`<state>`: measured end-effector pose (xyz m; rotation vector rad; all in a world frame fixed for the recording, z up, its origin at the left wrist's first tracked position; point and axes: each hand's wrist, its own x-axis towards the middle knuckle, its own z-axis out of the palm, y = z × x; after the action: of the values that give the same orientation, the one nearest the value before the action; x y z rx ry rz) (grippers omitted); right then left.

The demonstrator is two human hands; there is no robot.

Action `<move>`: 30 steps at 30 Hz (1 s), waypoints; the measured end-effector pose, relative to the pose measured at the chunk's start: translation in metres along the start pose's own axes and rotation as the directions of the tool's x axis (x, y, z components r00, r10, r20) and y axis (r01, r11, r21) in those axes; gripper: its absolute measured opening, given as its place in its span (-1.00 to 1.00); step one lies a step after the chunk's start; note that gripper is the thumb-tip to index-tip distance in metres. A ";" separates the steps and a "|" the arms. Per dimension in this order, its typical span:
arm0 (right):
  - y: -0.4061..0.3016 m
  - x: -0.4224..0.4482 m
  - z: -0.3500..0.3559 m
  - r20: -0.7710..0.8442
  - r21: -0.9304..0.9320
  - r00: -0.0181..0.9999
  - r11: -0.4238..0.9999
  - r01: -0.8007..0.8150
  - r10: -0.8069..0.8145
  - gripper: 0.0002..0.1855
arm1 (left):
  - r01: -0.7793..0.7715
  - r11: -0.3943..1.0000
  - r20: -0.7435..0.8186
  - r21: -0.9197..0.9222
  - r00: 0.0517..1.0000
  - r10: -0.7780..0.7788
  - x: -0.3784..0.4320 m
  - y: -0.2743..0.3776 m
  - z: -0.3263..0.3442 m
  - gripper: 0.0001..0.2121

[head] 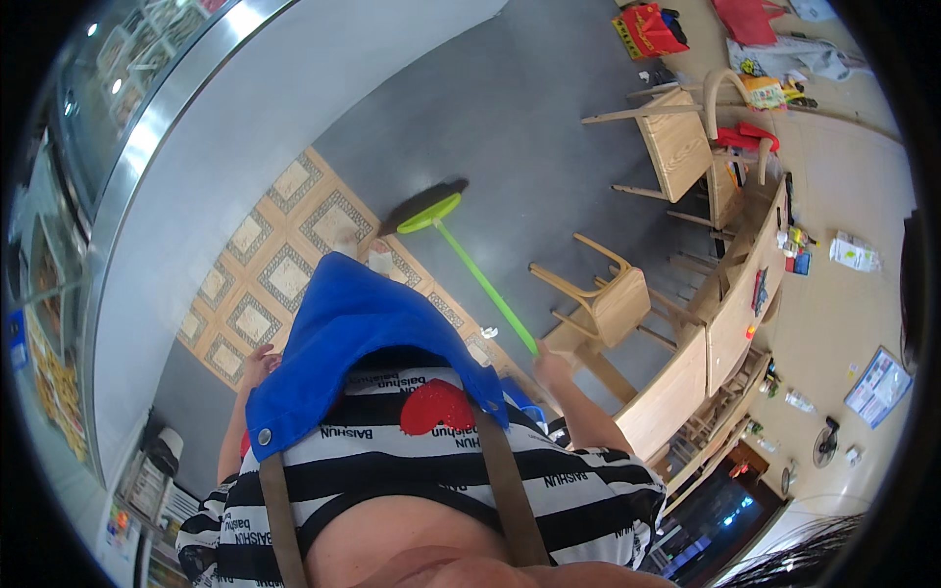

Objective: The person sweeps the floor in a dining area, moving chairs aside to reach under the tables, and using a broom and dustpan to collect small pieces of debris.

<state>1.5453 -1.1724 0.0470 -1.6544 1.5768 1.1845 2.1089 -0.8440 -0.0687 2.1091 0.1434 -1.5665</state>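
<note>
My right hand [550, 367] is closed around the upper end of a bright green broom handle [481, 278]. The handle slants away to a green broom head [430, 213] with dark bristles [425, 197], at the grey floor beside the tiled strip. At my other side, my left hand [262, 364] hangs with loosely bent, parted fingers and no object visible in it; the blue apron [353, 316] covers part of it. A small crumpled white scrap [489, 332] lies near the handle. My feet [378, 257] show just past the apron, close to the bristles.
A white counter with a steel edge [158, 121] and a glass food display curves along the left. Wooden chairs [621, 305] and a long wooden table [665, 393] line the right. A red bag [650, 31] sits at the upper right. Patterned tiles [290, 272] border the grey floor.
</note>
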 end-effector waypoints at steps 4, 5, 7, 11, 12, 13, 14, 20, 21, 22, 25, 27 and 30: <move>-0.014 -0.003 -0.052 -0.083 0.118 0.996 0.992 0.056 -0.046 -0.47 | -0.113 0.992 0.053 0.048 0.992 0.110 0.076 -0.006 -0.030 -0.60; -0.032 0.009 -0.078 -0.083 0.084 0.995 0.995 0.054 -0.047 -0.46 | -0.163 0.964 0.043 0.211 0.987 0.157 0.089 0.003 -0.033 -0.61; -0.071 0.051 -0.126 -0.099 0.011 0.993 0.998 0.069 -0.067 -0.48 | -0.091 0.991 0.113 0.103 0.990 0.079 0.113 0.046 -0.034 -0.63; -0.167 0.176 -0.203 -0.292 0.141 0.954 0.984 0.111 -0.066 -0.47 | 0.057 0.998 0.157 0.031 0.986 -0.061 0.160 0.200 -0.029 -0.64; -0.189 0.193 -0.226 -0.239 0.183 0.970 0.978 0.096 -0.051 -0.46 | 0.103 0.992 0.181 -0.076 0.979 -0.088 0.166 0.232 -0.025 -0.64; -0.193 0.202 -0.236 -0.236 0.188 0.970 0.977 0.105 -0.059 -0.46 | 0.152 0.970 0.199 -0.190 0.973 -0.114 0.168 0.261 -0.024 -0.63; -0.190 0.206 -0.242 -0.219 0.175 0.975 0.982 0.068 -0.029 -0.45 | 0.010 0.995 0.132 -0.104 0.991 0.004 0.150 0.318 0.001 -0.63; -0.096 0.129 -0.163 -0.135 0.153 0.981 0.981 -0.117 0.138 -0.34 | -0.071 0.996 0.148 0.049 0.987 0.063 0.144 0.451 0.051 -0.58; -0.094 0.102 -0.180 0.056 0.221 0.986 0.961 -0.163 0.155 -0.46 | -0.086 0.995 0.147 0.055 0.986 0.077 0.166 0.443 0.044 -0.58; -0.084 0.082 -0.182 0.047 0.241 0.982 0.952 -0.189 0.183 -0.48 | -0.036 0.999 0.212 0.024 0.977 0.030 0.188 0.436 0.041 -0.58; -0.053 0.045 -0.193 0.053 0.358 0.954 0.887 -0.292 0.294 -0.55 | -0.033 0.962 0.294 0.271 0.954 -0.050 0.218 0.460 0.072 -0.57; -0.045 0.029 -0.210 0.069 0.440 0.929 0.825 -0.355 0.362 -0.58 | -0.172 0.885 0.328 0.432 0.944 0.024 0.218 0.496 0.110 -0.62; -0.030 0.041 -0.231 0.093 0.607 0.864 0.660 -0.443 0.494 -0.60 | -0.270 0.813 0.368 0.516 0.927 0.074 0.240 0.550 0.151 -0.65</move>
<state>1.6207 -1.3870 0.1102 -0.8891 2.2319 0.6844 2.2619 -1.4392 -0.1396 2.1304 -0.6982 -1.9900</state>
